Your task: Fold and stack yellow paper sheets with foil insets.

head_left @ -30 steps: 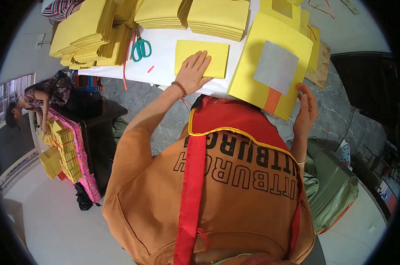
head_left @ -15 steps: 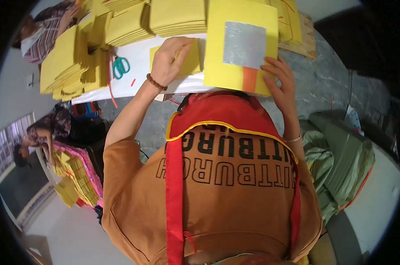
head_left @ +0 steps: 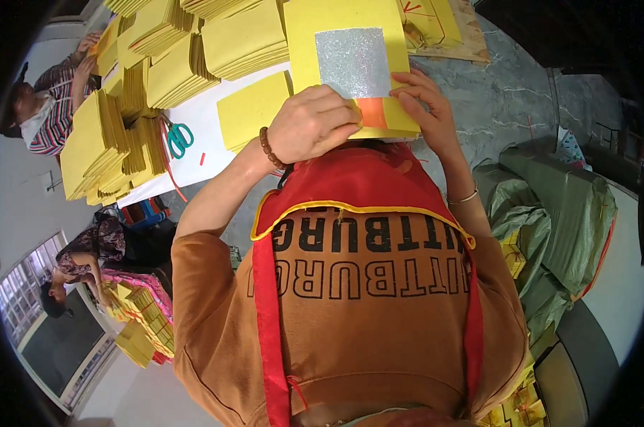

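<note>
Both my hands hold a yellow paper sheet point(head_left: 315, 28) bearing a silver glitter square point(head_left: 352, 60) and an orange patch point(head_left: 373, 112) near its lower edge. My left hand point(head_left: 311, 124), with a bead bracelet on the wrist, grips the sheet's lower left beside the orange patch. At the sheet's lower right edge, the fingers of my right hand point(head_left: 425, 107) pinch it. A single yellow sheet point(head_left: 251, 110) lies on the white table point(head_left: 194, 153) just left of my left hand.
Several stacks of yellow sheets point(head_left: 158, 71) cover the table's far and left side, with green-handled scissors point(head_left: 180, 139) beside them. One person point(head_left: 41, 107) works at the far left, another point(head_left: 87, 263) sits low left by pink-bound stacks. Green sacks point(head_left: 557, 213) lie at right.
The yellow sheet with the silver square has come toward the middle, in front of me. My left hand left the single sheet on the table and took hold of the held sheet's lower edge.
</note>
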The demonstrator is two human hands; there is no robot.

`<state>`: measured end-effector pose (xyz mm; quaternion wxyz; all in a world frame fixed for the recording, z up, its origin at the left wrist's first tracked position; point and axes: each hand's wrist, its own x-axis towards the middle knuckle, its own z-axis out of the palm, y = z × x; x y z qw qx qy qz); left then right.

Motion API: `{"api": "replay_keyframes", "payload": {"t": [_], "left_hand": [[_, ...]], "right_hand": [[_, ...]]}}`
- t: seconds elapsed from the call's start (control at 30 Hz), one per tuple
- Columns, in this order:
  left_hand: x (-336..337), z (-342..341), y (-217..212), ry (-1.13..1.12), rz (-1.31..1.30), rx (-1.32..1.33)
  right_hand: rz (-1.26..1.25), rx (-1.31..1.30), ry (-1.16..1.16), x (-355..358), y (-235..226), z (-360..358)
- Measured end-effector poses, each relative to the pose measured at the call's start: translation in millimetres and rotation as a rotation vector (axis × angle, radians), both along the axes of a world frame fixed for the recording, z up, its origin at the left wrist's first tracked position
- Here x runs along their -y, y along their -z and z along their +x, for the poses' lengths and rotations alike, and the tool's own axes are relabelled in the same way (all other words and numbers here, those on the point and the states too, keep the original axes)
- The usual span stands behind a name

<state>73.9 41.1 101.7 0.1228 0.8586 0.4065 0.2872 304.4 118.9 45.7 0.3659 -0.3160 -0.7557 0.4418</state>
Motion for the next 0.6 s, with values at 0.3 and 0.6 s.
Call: {"api": "replay_keyframes", "payload": {"t": [0.3,0.6], "left_hand": [[-4.0,1.1,-4.5,-0.047,-0.172,0.123],[-9.3,-4.7,-3.2,-0.053,-0.333,0.177]], "right_hand": [[-0.034,-0.017,0.031,1.9,-2.3,-3.8],[-0.023,-0.102,-0.028,-0.9,-2.0,-1.6]]}}
